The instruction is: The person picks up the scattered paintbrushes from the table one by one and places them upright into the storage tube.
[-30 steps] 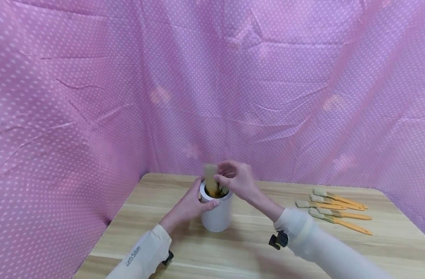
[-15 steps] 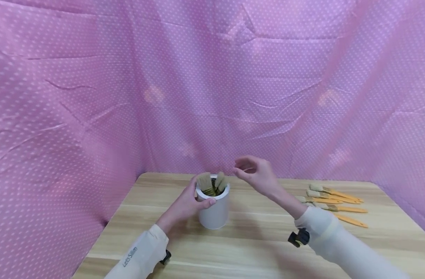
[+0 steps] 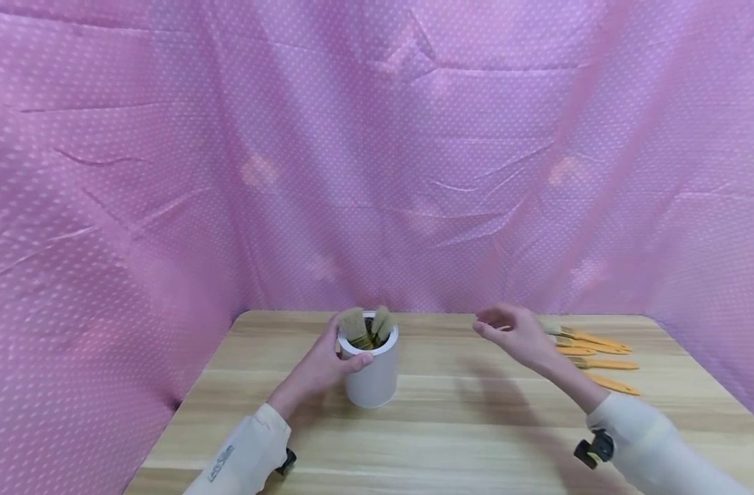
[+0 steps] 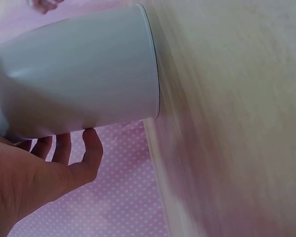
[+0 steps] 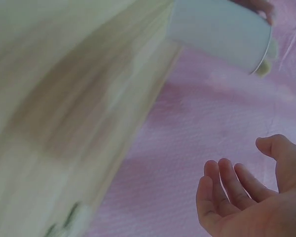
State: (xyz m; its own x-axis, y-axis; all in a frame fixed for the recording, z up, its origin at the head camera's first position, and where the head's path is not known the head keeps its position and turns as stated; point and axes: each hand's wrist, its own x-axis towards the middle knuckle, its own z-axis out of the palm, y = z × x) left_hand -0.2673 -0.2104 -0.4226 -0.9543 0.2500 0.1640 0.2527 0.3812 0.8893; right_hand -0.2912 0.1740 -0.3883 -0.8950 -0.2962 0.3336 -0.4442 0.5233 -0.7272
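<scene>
Now the right hand (image 3: 517, 333) has moved away from the white cup (image 3: 372, 375), empty with loose fingers, toward the orange brushes (image 3: 593, 350). Left hand (image 3: 324, 364) holds the cup on the table (image 3: 451, 426).

White cup (image 3: 370, 377), orange-handled brushes (image 3: 599, 352), pink white-dotted cloth (image 3: 377, 151).

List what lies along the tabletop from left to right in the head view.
Left hand gripping the white cylindrical container of bristle brushes → empty right hand above the wooden table → row of orange-handled paintbrushes.
</scene>
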